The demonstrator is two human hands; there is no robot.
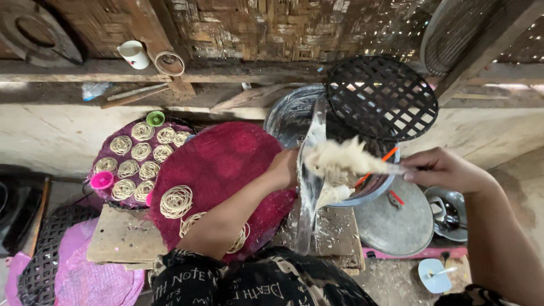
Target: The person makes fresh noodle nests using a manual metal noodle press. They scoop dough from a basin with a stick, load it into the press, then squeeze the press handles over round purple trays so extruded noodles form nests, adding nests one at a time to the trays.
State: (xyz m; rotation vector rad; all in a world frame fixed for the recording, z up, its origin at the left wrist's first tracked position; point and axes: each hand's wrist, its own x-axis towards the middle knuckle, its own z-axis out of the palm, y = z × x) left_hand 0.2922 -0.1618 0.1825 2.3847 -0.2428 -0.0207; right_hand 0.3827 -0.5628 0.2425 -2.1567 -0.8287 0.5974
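Dough (340,158), pale and sticky, is being scraped into the round metal bowl (371,190) by the right hand (445,170), its grip pinching a thin tool, while the left hand (283,169) is steadying a long metal press (310,181), its grip hidden; many coiled noodle nests (136,161) are already lying on round red woven trays (226,164), which still have room.

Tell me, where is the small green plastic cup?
The small green plastic cup sits at the far rim of the purple round tray of noodle coils, on the left.

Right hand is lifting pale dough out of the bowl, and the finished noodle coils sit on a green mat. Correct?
Not quite: in the head view the noodle coils sit on a dark red mat, not green. The right hand does lift pale dough over the bowl.
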